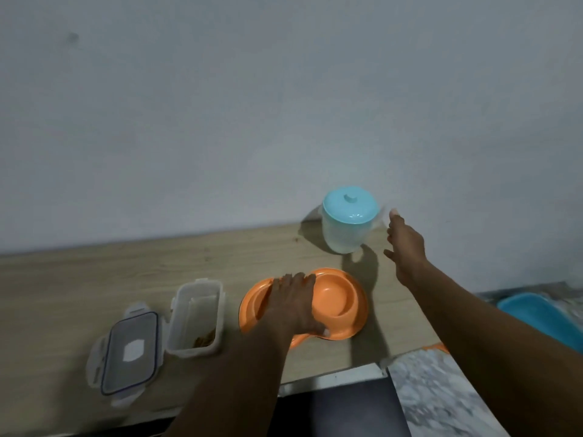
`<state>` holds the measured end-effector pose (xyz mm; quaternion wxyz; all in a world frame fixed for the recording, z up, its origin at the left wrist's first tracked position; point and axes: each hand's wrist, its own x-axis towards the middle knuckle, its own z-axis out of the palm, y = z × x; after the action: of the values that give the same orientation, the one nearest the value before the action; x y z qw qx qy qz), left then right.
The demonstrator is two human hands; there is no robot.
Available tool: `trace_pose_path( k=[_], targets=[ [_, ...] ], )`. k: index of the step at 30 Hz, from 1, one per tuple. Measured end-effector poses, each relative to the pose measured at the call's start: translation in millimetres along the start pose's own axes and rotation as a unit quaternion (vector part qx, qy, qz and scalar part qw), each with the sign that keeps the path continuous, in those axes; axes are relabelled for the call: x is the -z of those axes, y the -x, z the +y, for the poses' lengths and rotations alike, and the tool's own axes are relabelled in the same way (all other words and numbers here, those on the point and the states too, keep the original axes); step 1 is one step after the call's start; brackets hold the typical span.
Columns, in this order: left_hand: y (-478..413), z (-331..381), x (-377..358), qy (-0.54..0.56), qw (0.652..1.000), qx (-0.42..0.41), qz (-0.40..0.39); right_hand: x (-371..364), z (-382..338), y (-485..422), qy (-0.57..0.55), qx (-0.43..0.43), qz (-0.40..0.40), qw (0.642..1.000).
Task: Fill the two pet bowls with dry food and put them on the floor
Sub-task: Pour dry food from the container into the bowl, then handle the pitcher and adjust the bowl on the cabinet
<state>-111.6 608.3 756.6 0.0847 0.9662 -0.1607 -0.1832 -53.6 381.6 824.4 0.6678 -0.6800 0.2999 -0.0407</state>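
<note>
An orange double pet bowl (342, 305) lies on the wooden counter (94, 279). My left hand (295, 305) rests on its middle, covering the left well, with the thumb hooked under the near rim. The right well is bare. Left of it stands an open clear food container (195, 313) with a little brown dry food (205, 337) at its bottom. Its clear lid (129, 350) lies flat beside it. My right hand (405, 244) hovers with fingers spread, just right of a clear jug with a teal lid (348, 220), not touching it.
A pale wall rises directly behind the counter. Right of the counter, a blue basin (542, 320) sits low on a marbled floor (441, 395). The counter's near edge runs beneath my forearms, with a dark area below it.
</note>
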Motion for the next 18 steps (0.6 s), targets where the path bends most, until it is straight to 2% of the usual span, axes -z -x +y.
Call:
trace_pose_path(
  k=[7,14,18],
  targets=[
    [-20.5,-8.0,-1.4,0.055,0.998,-0.003,-0.011,-20.8,-2.5,-32.1,-0.03,-0.025,-0.052,0.998],
    [-19.9,-12.7,-7.1,0.06,0.998,-0.015,0.0,-45.1,-0.5,-47.4,-0.065,-0.015,-0.035,0.997],
    [-19.8,-11.2,-5.8,0.052,0.999,-0.014,-0.002,-48.8,-1.8,-55.6,-0.091,-0.035,-0.057,0.994]
  ],
)
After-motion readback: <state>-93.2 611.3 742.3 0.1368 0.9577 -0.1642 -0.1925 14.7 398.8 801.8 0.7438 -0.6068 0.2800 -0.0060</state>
